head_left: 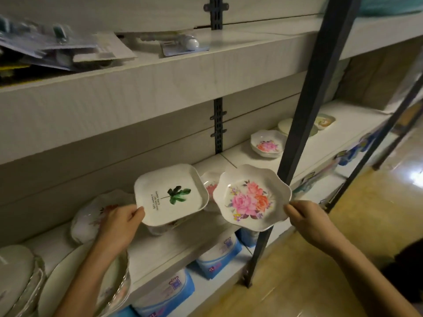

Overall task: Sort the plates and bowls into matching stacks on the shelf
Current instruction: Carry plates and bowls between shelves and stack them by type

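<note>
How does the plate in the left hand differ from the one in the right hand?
Shape: the square plate in the left hand has rounded corners; the scalloped plate in the right hand has a wavy rim. Print: the square plate shows one green leaf with small text; the scalloped plate shows pink and orange roses. Both are white.

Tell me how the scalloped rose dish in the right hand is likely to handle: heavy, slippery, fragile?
Probably light: the right hand holds the rose dish by one rim edge. Its glossy surface may be slippery, so that pinch could slide. Its wavy wall likely nests in the matching stack.
</note>
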`<state>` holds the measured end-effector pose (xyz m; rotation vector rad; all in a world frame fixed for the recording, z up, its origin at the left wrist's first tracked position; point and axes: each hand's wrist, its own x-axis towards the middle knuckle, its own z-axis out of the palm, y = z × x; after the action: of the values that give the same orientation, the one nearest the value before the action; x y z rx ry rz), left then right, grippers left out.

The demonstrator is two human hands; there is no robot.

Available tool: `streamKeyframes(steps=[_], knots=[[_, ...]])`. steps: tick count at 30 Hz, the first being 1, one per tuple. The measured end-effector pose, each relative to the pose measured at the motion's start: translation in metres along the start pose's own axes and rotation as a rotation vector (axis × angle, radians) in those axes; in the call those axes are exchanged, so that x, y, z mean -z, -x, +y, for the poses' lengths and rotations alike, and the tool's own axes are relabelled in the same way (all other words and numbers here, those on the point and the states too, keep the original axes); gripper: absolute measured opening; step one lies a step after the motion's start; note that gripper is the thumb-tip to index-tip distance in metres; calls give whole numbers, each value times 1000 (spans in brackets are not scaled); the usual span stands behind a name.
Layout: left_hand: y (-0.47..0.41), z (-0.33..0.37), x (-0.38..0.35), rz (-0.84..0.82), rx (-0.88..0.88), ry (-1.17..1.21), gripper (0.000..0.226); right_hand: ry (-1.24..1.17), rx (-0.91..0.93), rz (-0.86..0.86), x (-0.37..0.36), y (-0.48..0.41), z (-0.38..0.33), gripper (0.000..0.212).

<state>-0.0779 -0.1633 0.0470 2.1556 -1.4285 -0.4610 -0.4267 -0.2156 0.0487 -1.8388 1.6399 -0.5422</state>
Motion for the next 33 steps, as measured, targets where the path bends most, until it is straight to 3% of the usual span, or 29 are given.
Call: streamKeyframes(steps=[10,24,33], knots=[[49,68,-32,-136,-135,64,30,15,-24,82,68,41,75,37],[101,229,-155,-77,-158,136,41,3,-83,122,209,25,224,38],[86,300,-204,-15,-127,91,41,-56,-78,85,262,-36,264,43]])
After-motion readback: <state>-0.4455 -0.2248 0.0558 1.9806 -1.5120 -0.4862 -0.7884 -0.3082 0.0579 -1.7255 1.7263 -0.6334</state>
